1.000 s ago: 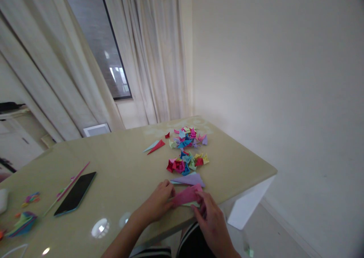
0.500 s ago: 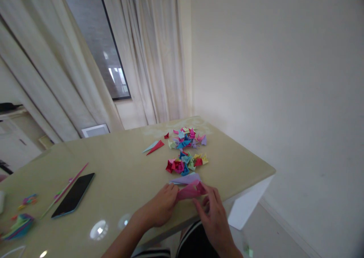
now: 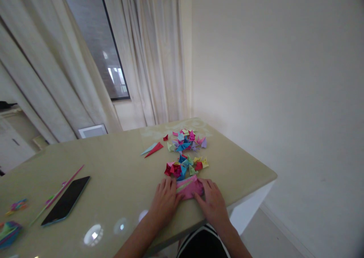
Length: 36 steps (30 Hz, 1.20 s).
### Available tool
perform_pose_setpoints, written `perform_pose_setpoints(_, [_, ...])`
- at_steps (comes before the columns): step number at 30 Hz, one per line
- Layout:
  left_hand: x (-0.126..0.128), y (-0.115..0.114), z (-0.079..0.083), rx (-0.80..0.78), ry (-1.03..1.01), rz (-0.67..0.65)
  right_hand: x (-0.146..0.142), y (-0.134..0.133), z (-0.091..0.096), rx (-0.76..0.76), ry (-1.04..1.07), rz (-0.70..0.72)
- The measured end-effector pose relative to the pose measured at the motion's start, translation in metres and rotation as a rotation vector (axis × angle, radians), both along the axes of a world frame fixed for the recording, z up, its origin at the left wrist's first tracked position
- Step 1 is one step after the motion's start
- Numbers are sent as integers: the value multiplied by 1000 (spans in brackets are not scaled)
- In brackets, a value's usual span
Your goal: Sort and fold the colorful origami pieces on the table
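A folded piece of pink origami paper [image 3: 187, 191] lies at the near edge of the table, spread wider and showing a pale strip across it. My left hand [image 3: 165, 198] pinches its left end, fingers closed with the thumb low on the paper. On the right end my right hand [image 3: 212, 202] is closed too, fingertips on the upper corner and thumb at the lower edge. Just beyond the paper sits a pile of small folded paper pieces [image 3: 186, 166] in red, blue, green and yellow. A second colourful pile [image 3: 186, 141] is farther back.
A red folded strip [image 3: 154, 150] and a light blue one [image 3: 148, 148] lie left of the piles, near a small red piece [image 3: 165, 137]. At left are a phone [image 3: 66, 201], a thin pink stick [image 3: 65, 186] and a multicoloured paper stack [image 3: 10, 233]. A wall [image 3: 270, 79] stands at right.
The pink paper has gone from a narrow pointed fold held up to a wider shape lower on the table. My right hand has turned flatter over its end. The lavender strip behind is now mostly covered.
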State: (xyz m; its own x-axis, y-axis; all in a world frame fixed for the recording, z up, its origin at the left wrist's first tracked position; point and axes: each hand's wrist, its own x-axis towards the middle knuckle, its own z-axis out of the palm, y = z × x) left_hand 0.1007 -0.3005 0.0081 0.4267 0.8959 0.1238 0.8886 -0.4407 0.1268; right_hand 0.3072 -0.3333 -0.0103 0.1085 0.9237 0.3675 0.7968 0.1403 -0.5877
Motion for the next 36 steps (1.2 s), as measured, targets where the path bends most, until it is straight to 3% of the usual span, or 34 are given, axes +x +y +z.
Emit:
perform_pose_setpoints(3, [1,1,4,36,4,51,-2,2,7,-107,-32,-10])
perform_pose_setpoints(8, [0,4,17,-29,26,11,-1,4,14,-209,-60,26])
perform_pose_setpoints(17, [2,-19,17,-287,-170,27,3,-4,0,-45,97,91])
perform_pose_setpoints(21, [3,-27,15,-122,-53,-38,6,-1,1,-44,228,191])
perform_pose_setpoints(25, [-1,-25,27,127,85,-136,4,0,22,47,376,361])
perform_pose_setpoints(28, [-5,-21,33,245,98,-160,1,-3,35,134,336,397])
perform_pose_setpoints(30, [-7,-21,26,254,91,-126,-3,-3,31,140,263,367])
perform_pose_setpoints(33, [-10,-22,3,175,62,-49,-10,-1,14,54,129,275])
perform_pose_setpoints(36, [-13,-23,-12,108,44,-49,-19,-2,2,24,93,249])
